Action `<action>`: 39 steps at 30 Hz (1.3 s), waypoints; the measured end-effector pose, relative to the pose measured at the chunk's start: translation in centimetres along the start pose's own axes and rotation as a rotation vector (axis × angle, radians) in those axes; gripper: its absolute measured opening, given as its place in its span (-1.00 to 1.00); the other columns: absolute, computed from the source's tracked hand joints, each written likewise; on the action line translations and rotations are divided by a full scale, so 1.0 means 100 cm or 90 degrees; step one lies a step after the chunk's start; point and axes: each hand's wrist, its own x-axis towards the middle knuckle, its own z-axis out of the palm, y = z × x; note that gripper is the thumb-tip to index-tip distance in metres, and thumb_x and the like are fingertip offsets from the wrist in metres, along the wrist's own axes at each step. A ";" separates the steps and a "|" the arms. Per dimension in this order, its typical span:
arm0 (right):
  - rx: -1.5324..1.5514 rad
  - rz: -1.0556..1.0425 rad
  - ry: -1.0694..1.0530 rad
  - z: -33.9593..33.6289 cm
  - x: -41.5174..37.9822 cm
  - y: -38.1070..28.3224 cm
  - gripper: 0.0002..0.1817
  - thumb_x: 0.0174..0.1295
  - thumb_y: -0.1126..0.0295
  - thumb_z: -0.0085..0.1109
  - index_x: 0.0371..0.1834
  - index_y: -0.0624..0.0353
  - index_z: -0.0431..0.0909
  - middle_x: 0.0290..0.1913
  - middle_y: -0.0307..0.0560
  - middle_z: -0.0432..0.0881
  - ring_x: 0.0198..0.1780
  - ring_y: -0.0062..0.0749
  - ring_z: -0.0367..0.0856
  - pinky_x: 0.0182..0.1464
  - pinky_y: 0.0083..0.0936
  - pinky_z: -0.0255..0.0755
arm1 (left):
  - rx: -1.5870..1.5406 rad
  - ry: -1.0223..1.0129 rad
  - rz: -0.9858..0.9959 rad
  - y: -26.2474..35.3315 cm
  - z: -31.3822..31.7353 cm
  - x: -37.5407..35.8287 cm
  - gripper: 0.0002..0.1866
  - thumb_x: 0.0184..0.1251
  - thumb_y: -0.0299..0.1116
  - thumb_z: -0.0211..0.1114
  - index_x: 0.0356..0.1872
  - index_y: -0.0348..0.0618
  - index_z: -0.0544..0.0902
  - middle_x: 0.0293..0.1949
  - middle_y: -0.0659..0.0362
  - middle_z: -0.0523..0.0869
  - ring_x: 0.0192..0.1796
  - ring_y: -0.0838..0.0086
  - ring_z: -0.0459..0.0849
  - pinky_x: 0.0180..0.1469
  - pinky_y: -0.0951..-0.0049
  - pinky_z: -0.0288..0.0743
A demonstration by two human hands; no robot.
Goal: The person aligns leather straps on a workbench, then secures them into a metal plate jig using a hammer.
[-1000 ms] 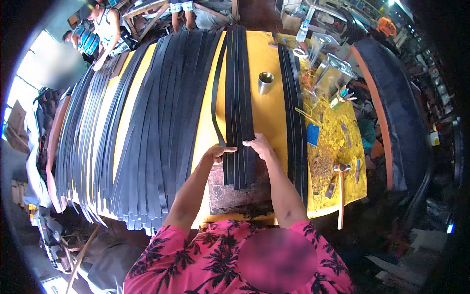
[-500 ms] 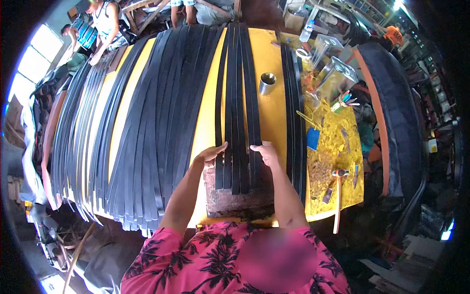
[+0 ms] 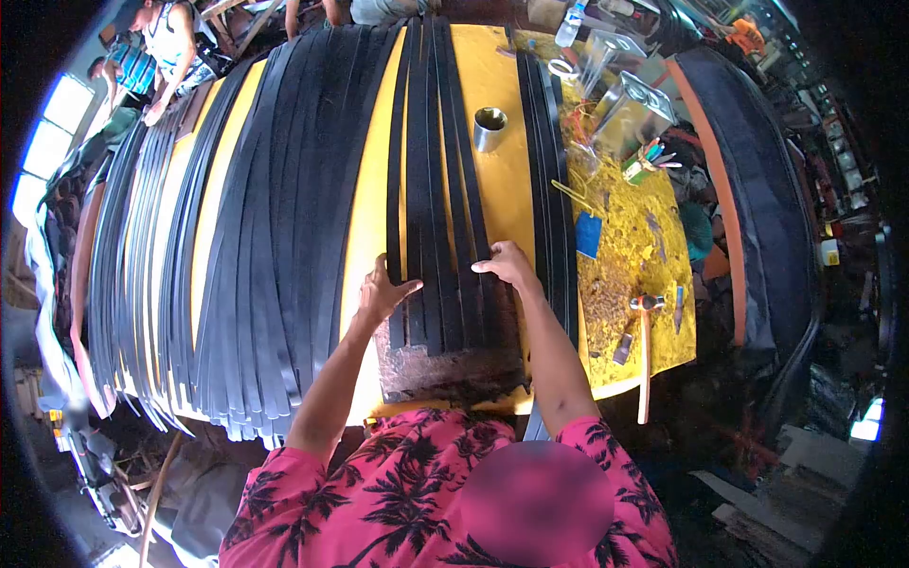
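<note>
Black strips, long and flat, lay lengthwise on a yellow table, directly in front of the person, their near ends resting on a dark board. The left hand was wide open at their left side, thumb pointing inward and fingers spread along the outer edge. The right hand was partly open opposite, its thumb reaching inward over the strips and its fingers bent; from where one stood, it could not be told whether it pinched a strip. The step in hand appeared to be the arranging of the strips side by side. Narrow gaps showed between several, so the next move seemed to call for light, even pressure from both sides, without lapping one strip over another.

Count: two working hands; one board; one metal cup; one hammer; one blue piece; one pen holder; two metal cans; one bottle. The central strips numbered roughly five or six, overlap preventing certainty; the large left-hand spread and the right-hand bundle could not be counted reliably.
</note>
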 end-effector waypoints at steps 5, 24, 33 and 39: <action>0.004 -0.023 0.077 0.003 0.000 0.012 -0.48 -0.16 0.27 0.58 -0.18 0.44 0.67 -0.33 0.04 0.73 -0.31 -0.34 0.69 -0.17 -0.43 0.52 | 0.157 0.279 0.320 0.011 0.026 -0.052 -0.05 0.03 0.07 0.51 0.40 -0.16 0.30 0.26 -0.18 0.38 0.24 -0.07 0.39 0.31 -0.10 0.24; -0.054 -0.041 0.139 -0.004 -0.048 -0.024 -0.22 -0.06 -0.01 0.52 0.08 0.43 0.55 -0.04 0.27 0.66 0.01 0.03 0.66 0.08 -0.21 0.51 | 0.221 -0.032 0.447 0.038 0.043 -0.095 0.00 0.12 0.27 0.32 0.47 -0.15 0.21 0.50 -0.02 0.18 0.55 0.12 0.09 0.52 -0.17 -0.15; -0.275 -0.386 0.058 0.027 -0.171 -0.066 -0.30 -0.03 0.05 0.48 0.21 0.07 0.53 0.35 0.02 0.39 0.37 -0.06 0.34 0.37 -0.09 0.22 | 0.250 0.002 0.459 -0.036 -0.014 -0.107 0.07 -0.09 0.34 0.44 0.47 0.11 0.27 0.53 0.01 0.11 0.56 0.06 0.05 0.49 -0.27 -0.13; -0.420 -0.426 0.010 0.043 -0.167 -0.052 -0.21 -0.08 -0.11 0.44 0.30 -0.17 0.50 0.53 -0.12 0.14 0.54 -0.08 0.01 0.50 0.12 -0.09 | 0.291 0.004 0.477 -0.022 0.013 -0.092 -0.01 0.01 0.44 0.28 0.44 0.11 0.33 0.53 0.06 0.14 0.55 0.06 0.07 0.46 -0.29 -0.06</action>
